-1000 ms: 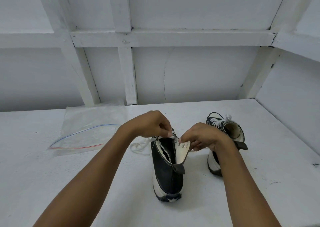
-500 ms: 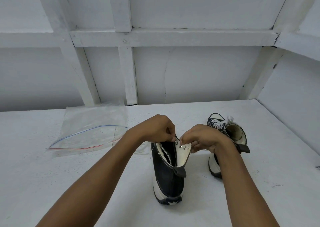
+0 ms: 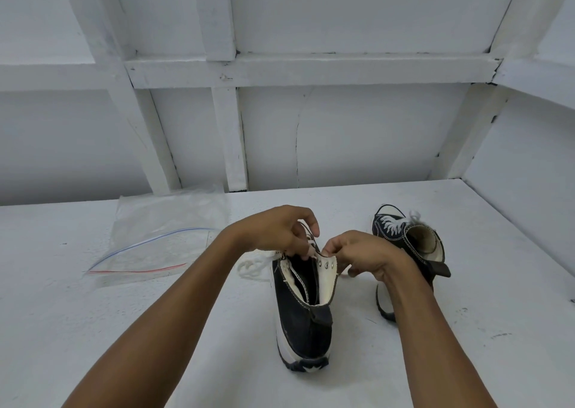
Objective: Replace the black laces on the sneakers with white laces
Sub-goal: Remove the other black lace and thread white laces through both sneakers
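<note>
Sneaker (image 3: 303,323) between my hands, heel toward me.
My left hand (image 3: 277,233) pinches the white lace (image 3: 249,266); my right hand (image 3: 364,256) grips its top eyelet flap (image 3: 328,270).

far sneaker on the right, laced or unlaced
Laced. A white lace criss-crosses the front of the far sneaker, ending in a loose tuft at its collar; whether it is knotted, cannot tell.

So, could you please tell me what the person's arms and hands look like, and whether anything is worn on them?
The left arm and the right arm are bare as far as the picture shows, with no sleeves, watch or bracelet. The left hand and the right hand are bare too, with no gloves or rings visible.
</note>
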Demonstrator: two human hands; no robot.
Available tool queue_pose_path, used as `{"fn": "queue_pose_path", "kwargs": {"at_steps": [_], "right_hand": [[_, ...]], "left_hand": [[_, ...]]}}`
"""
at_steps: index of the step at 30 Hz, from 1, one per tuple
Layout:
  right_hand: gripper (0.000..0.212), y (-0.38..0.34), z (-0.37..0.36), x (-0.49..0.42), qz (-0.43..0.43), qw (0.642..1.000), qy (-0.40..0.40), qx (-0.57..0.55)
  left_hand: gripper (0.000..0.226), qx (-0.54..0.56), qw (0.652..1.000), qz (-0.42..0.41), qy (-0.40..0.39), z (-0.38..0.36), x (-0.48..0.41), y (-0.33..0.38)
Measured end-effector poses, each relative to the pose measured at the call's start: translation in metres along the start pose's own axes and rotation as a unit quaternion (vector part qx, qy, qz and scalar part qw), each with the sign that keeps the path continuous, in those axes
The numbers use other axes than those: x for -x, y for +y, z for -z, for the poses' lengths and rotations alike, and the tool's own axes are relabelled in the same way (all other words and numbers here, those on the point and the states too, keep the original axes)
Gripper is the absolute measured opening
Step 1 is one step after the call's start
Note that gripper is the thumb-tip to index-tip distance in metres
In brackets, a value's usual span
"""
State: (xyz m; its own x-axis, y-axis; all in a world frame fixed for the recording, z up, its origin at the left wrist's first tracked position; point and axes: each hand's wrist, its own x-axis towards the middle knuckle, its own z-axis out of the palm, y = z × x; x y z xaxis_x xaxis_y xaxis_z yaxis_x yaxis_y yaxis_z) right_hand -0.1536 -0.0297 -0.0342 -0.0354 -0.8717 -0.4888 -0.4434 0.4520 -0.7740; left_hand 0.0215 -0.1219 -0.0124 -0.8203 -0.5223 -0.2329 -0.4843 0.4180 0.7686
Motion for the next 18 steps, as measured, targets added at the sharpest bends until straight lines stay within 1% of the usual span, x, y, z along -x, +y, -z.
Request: {"fn": "queue_pose_path", "kwargs": {"at_steps": [3, 5, 7, 9, 10, 11, 12, 14, 15, 16, 18], "right_hand": [[0.025, 0.001, -0.001, -0.001, 0.003, 0.998, 0.044, -0.036], [0.025, 0.003, -0.003, -0.005, 0.006, 0.986, 0.108, -0.124], [0.023, 0.003, -0.007, -0.007, 0.021, 0.949, 0.150, -0.277], [0.022, -0.001, -0.011, -0.008, 0.040, 0.894, 0.152, -0.420], [0.023, -0.002, -0.011, -0.009, 0.043, 0.875, 0.153, -0.457], [0.025, -0.001, -0.011, -0.010, 0.040, 0.872, 0.160, -0.461], [0.026, 0.000, -0.010, -0.011, 0.036, 0.885, 0.169, -0.433], [0.020, 0.006, -0.006, -0.010, 0.022, 0.937, 0.161, -0.310], [0.015, 0.008, -0.003, -0.007, 0.012, 0.963, 0.135, -0.234], [0.015, 0.010, 0.000, -0.004, 0.002, 0.982, 0.099, -0.162], [0.022, 0.012, 0.003, 0.004, -0.004, 0.998, 0.040, -0.055]], "left_hand": [[0.023, 0.016, 1.000, 0.004, 0.011, 0.012, 0.005, -0.004], [0.021, 0.021, 0.999, 0.013, 0.026, 0.022, 0.010, -0.009], [0.019, 0.023, 0.999, 0.020, 0.039, 0.031, 0.015, -0.014], [0.017, 0.030, 0.998, 0.029, 0.050, 0.039, 0.020, -0.020], [0.016, 0.031, 0.997, 0.034, 0.058, 0.042, 0.022, -0.022], [0.016, 0.028, 0.997, 0.039, 0.068, 0.044, 0.023, -0.024], [0.017, 0.019, 0.995, 0.045, 0.081, 0.046, 0.025, -0.025], [0.019, -0.021, 0.991, 0.057, 0.116, 0.050, 0.026, -0.028], [0.018, -0.047, 0.988, 0.063, 0.135, 0.051, 0.027, -0.029], [0.017, -0.068, 0.983, 0.068, 0.156, 0.053, 0.026, -0.031], [0.011, -0.088, 0.973, 0.072, 0.199, 0.055, 0.026, -0.034]]}}
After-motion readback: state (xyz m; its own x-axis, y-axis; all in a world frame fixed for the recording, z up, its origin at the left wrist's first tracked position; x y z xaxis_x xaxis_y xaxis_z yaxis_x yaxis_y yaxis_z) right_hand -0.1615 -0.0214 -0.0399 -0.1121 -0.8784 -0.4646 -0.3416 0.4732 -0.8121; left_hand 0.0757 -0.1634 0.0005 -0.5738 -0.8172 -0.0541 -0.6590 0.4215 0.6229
